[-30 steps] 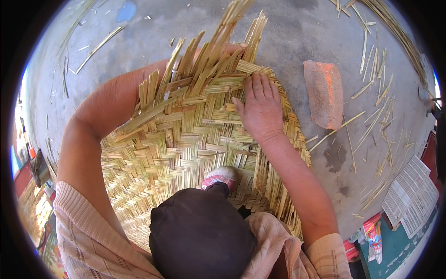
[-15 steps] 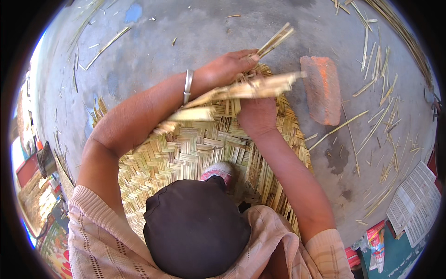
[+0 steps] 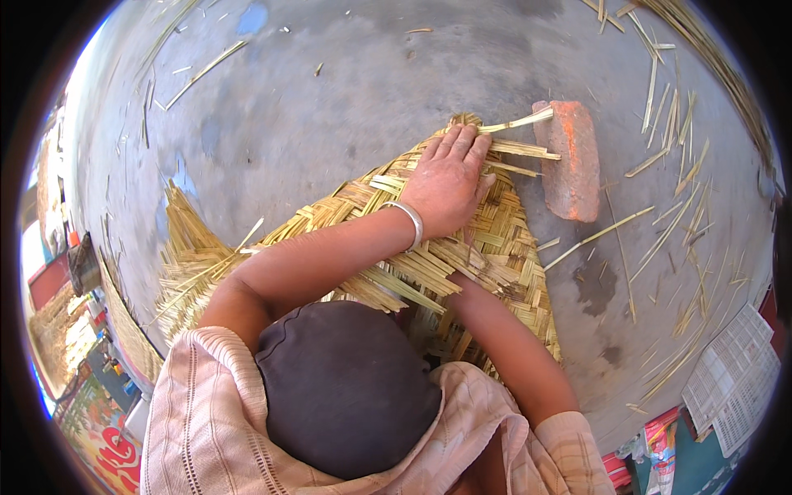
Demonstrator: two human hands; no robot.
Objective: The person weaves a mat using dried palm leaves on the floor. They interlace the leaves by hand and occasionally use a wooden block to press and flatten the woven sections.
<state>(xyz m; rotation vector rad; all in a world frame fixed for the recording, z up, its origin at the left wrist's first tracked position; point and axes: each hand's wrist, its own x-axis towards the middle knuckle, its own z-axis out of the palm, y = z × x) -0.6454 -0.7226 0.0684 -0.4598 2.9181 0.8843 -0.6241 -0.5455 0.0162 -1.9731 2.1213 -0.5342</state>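
Observation:
A woven mat of split cane strips (image 3: pixel 503 235), yellow-green and partly folded over, lies under my arms, with loose strip ends sticking out. My left hand (image 3: pixel 450 177), a metal bangle (image 3: pixel 410 227) at its wrist, presses down on the folded far edge with fingers stretched out flat. Beyond its fingertips, a few strip ends (image 3: pixel 528 150) poke out to the right toward a brick. My right hand (image 3: pixel 467 289) reaches in under the fold. Cut strip ends (image 3: pixel 429 268) cover its fingers, so what they grip does not show.
The worn red brick (image 3: pixel 571 161) stands on the grey concrete floor (image 3: pixel 346 99) just right of the mat. Loose cane strips (image 3: pixel 693 206) litter the right side. A bundle of long canes (image 3: pixel 709 58) lies at the far right, and newspaper sheets (image 3: pixel 730 375) at the near right.
The raised strips have been folded down toward me. My left hand now lies flat on the fold, and my right hand has moved nearer and beneath it.

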